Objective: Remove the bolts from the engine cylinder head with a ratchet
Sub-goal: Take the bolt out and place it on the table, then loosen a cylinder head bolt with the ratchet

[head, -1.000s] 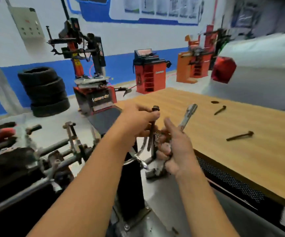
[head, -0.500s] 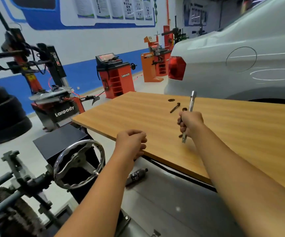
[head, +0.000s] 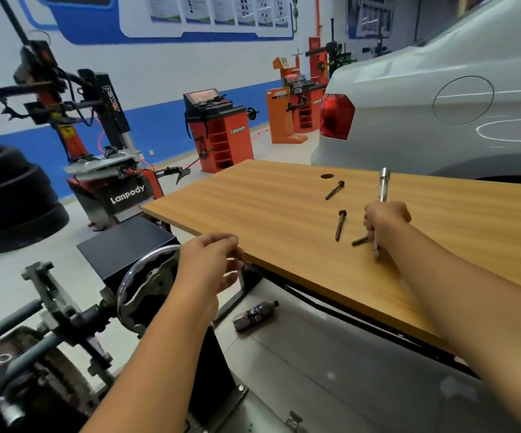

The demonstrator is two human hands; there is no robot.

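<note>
My right hand (head: 385,225) grips the silver ratchet (head: 383,185) upright over the wooden table (head: 268,220), its socket end pointing up. Three dark bolts lie on the table: one far (head: 334,190), one in the middle (head: 340,225), and one (head: 359,241) partly hidden under my right hand. My left hand (head: 212,264) hovers at the table's near-left edge with loosely curled fingers and holds nothing. The engine on its stand (head: 18,364) sits at the lower left, mostly out of frame.
A chrome handwheel (head: 146,285) of the engine stand sits under my left hand. A plastic bottle (head: 254,314) lies on the floor below the table. A grey car (head: 440,114) stands behind the table. Tyre machines (head: 102,145) and stacked tyres (head: 12,201) line the back.
I have turned from the engine to the table. The bolt that my left hand held is out of it. My right hand carried the ratchet over the table and lowered it.
</note>
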